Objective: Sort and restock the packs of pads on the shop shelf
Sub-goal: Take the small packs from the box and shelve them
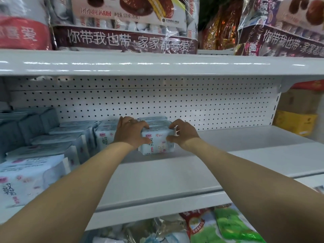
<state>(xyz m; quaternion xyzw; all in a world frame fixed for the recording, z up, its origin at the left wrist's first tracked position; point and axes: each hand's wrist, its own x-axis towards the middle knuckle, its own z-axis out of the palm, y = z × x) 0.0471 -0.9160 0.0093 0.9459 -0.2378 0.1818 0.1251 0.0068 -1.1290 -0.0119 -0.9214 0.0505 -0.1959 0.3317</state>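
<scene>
White shelf (175,172), pad packs (57,139), possibly grey packs (26,125)

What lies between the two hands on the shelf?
A short row of white packs, standing on the shelf near the back; the left hand and right hand grip it from either side. The head view shows it.
</scene>
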